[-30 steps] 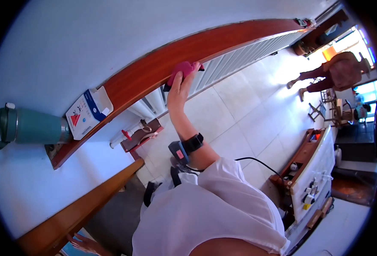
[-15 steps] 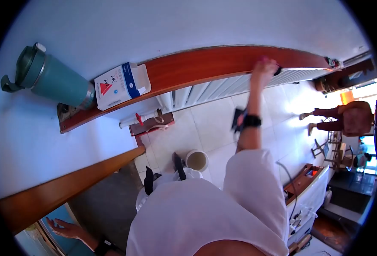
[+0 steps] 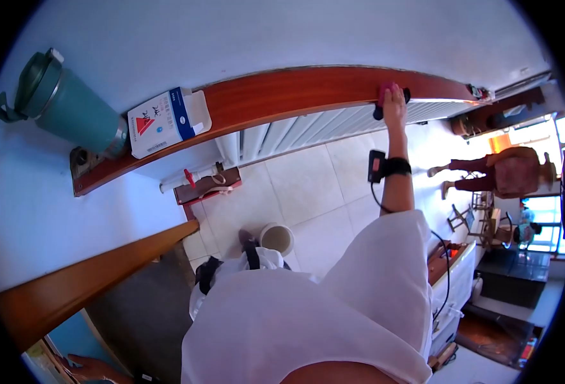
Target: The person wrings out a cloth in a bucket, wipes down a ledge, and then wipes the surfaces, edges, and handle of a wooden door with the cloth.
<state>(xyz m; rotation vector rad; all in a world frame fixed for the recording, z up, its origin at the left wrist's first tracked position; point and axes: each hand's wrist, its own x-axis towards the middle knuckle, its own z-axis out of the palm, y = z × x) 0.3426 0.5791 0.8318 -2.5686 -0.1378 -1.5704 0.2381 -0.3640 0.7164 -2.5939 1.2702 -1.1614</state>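
Note:
My right hand reaches out over the wooden ledge above the radiator. Its fingers lie over a small pink thing pressed to the ledge; too little of it shows to name its kind. Dark pieces stick out on both sides of the hand. A black strap with a small wired device sits on the right wrist. At the lower left, my left hand is shadowed and partly cut off, fingers apart, near the door frame, with nothing seen in it.
A green tumbler and an opened white-and-blue box stand on the ledge's near end. White radiator fins run beneath. On the floor is a pale bucket. A person stands at the far right, near stools.
My right hand has come down onto the ledge, and its wrist device has turned into fuller view. My left hand has dropped lower, towards the frame's bottom edge. The view has shifted slightly.

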